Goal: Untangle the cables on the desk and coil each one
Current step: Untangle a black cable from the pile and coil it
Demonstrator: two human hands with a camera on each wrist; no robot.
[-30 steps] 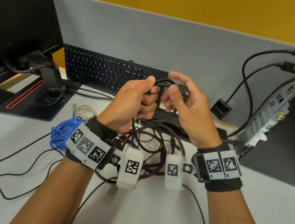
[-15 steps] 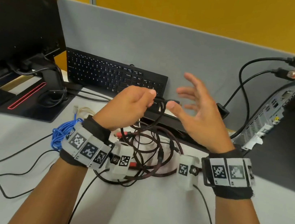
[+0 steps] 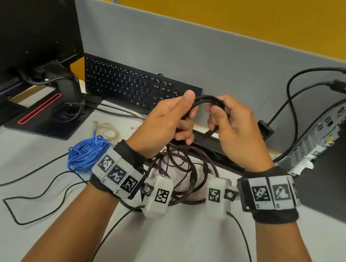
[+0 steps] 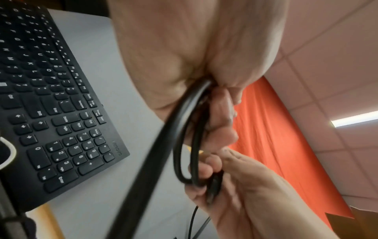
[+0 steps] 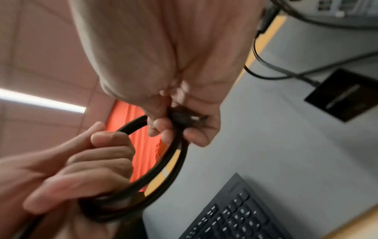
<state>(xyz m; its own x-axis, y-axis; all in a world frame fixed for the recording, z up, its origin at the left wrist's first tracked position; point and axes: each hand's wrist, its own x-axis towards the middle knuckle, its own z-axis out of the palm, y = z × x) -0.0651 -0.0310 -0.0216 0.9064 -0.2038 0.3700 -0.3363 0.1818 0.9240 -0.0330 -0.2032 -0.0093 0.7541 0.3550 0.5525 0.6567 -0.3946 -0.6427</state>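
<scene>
Both hands hold a small coil of black cable (image 3: pixel 205 100) above the desk, in front of the keyboard. My left hand (image 3: pixel 176 118) grips the coil's left side with curled fingers (image 5: pixel 98 155). My right hand (image 3: pixel 220 119) pinches the right side, its fingers (image 4: pixel 206 169) closed round the loops and the black plug (image 5: pixel 184 120). The coil's loops (image 4: pixel 184 145) run between the two fists. Below the wrists a tangle of dark red-brown cables (image 3: pixel 186 172) lies on the desk. A blue cable bundle (image 3: pixel 85 153) sits to its left, with a thin beige cable (image 3: pixel 110 129) behind it.
A black keyboard (image 3: pixel 133 87) leans against the grey partition. A monitor stand (image 3: pixel 43 110) is at the left, a computer case (image 3: pixel 322 140) with plugged cables at the right. Thin black wires (image 3: pixel 31 197) trail over the white desk near the front.
Half a second ago my right hand was spread open beside the cable; now it grips the coil again. The coil sits slightly higher between both hands.
</scene>
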